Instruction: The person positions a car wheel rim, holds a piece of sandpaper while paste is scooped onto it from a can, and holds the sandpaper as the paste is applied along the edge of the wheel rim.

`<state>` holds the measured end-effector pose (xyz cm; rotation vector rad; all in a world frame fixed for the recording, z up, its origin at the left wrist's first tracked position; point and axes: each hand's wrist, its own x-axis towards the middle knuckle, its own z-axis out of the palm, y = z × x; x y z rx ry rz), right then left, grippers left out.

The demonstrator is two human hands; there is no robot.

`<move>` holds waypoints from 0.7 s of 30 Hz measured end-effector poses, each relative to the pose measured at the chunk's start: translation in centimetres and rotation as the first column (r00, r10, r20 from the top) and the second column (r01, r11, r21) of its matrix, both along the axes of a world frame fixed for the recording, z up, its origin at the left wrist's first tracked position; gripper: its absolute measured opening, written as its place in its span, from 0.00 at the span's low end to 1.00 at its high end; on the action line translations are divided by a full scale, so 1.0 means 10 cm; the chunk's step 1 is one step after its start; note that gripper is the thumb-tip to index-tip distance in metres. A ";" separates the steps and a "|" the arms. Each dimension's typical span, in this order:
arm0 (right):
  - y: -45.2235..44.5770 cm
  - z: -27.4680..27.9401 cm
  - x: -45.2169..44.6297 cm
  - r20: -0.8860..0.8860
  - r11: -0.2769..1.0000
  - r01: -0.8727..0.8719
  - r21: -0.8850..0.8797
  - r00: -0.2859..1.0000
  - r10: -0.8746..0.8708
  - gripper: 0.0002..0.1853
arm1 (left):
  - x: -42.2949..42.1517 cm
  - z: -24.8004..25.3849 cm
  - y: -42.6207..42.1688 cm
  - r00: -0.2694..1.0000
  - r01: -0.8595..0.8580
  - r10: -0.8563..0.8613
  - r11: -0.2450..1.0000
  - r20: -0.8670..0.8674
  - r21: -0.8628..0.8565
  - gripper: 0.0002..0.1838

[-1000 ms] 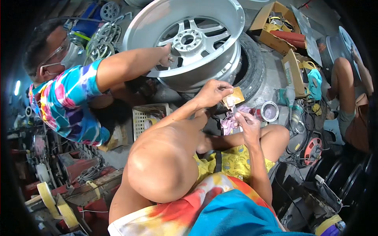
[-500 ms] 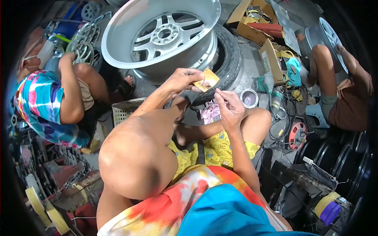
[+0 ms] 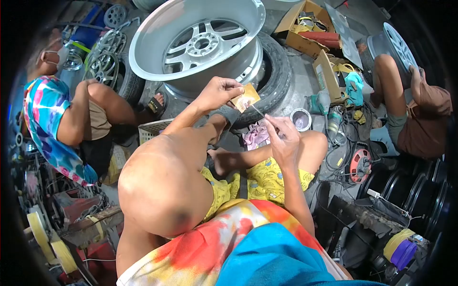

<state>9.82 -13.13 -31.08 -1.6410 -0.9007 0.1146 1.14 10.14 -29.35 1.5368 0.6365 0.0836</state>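
Observation:
My left hand (image 3: 217, 95) is closed, pinching a small square yellow card (image 3: 246, 98) by its left edge. A greyish smear of paste lies on the card's face. In my right hand (image 3: 285, 138) the fingers pinch a thin stick (image 3: 257, 111), whose far end points at the card's lower right edge. Whether its tip touches the card I cannot tell. Beyond my hands, a large silver wheel rim (image 3: 191, 71) lies tilted on a black tire (image 3: 279, 71). An open tin (image 3: 301, 119) with grey contents stands close to my right hand.
Between my feet lies a pink cloth (image 3: 256, 136); a white basket (image 3: 151, 129) sits at left. People crouch on both sides, one in a tie-dye shirt (image 3: 52, 124). At right are cardboard boxes (image 3: 305, 40), a red cable reel (image 3: 360, 166) and black rims (image 3: 405, 195).
My right hand has moved slightly down, and the thin stick now shows clearly beside the card. The card has tilted a little. The person at left has raised their head.

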 end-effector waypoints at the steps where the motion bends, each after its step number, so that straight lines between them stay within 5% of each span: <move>1: 0.05 0.06 0.00 0.012 1.000 0.011 -0.014 1.000 -0.011 0.09 | 0.01 0.01 -0.01 1.000 0.030 -0.031 0.996 0.005 0.082 0.13; 6: 0.11 0.04 -0.09 -0.032 0.994 -0.111 -0.006 0.993 0.111 0.09 | 0.00 0.05 -0.02 0.996 0.041 -0.054 0.987 0.077 0.156 0.13; 8: 0.00 0.02 -0.02 -0.203 0.996 -0.077 -0.045 0.977 0.066 0.09 | -0.02 0.08 -0.02 0.995 0.052 -0.063 0.989 0.080 0.135 0.13; 10: -0.02 0.01 0.06 -0.141 0.999 -0.039 -0.012 0.989 0.036 0.09 | -0.02 0.10 -0.05 0.991 0.079 -0.105 0.961 0.086 0.264 0.14; 14: 0.07 0.05 0.00 -0.135 0.995 -0.102 -0.013 0.986 0.099 0.08 | -0.02 0.18 -0.08 0.989 0.087 -0.111 0.974 0.103 0.208 0.14; 21: -0.10 -0.04 0.09 -0.480 0.995 -0.020 0.100 0.875 0.066 0.10 | -0.03 0.22 -0.14 0.984 0.133 -0.146 0.984 0.104 0.120 0.16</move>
